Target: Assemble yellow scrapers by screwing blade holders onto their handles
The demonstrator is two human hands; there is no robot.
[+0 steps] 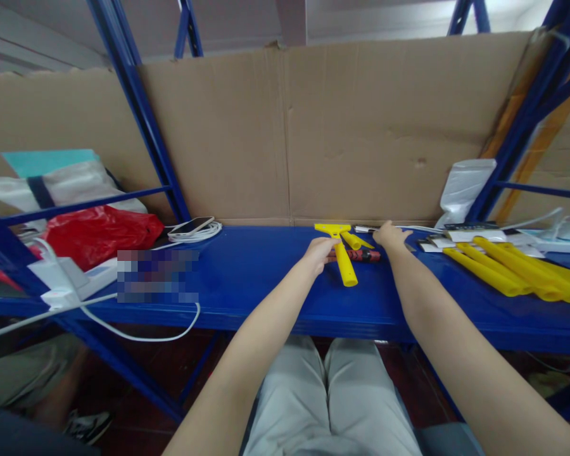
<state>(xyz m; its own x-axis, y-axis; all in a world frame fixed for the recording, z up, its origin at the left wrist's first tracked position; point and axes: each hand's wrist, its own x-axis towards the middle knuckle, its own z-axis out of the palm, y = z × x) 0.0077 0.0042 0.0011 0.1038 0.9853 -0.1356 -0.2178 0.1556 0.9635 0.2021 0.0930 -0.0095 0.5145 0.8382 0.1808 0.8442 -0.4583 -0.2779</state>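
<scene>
My left hand [319,253] is closed around the neck of a yellow T-shaped scraper [346,265], whose wide head points away from me and whose handle hangs toward the front edge. Beneath the scraper lies a red and black tool handle [363,255], partly covered by it. A smaller yellow piece [352,241] rests just behind. To the right, my right hand [391,235] is low over the tabletop with its fingers spread. Near its left side lies a small metal and black item [363,228], too small to make out. What lies under that palm is hidden.
Several yellow tubes [517,269] lie at the right, beside flat white and black pieces [470,234]. A plastic bag [463,190] leans on the cardboard wall [361,126]. At left are a phone [197,226], coiled cable, a red bag [104,234] and a power strip [99,275].
</scene>
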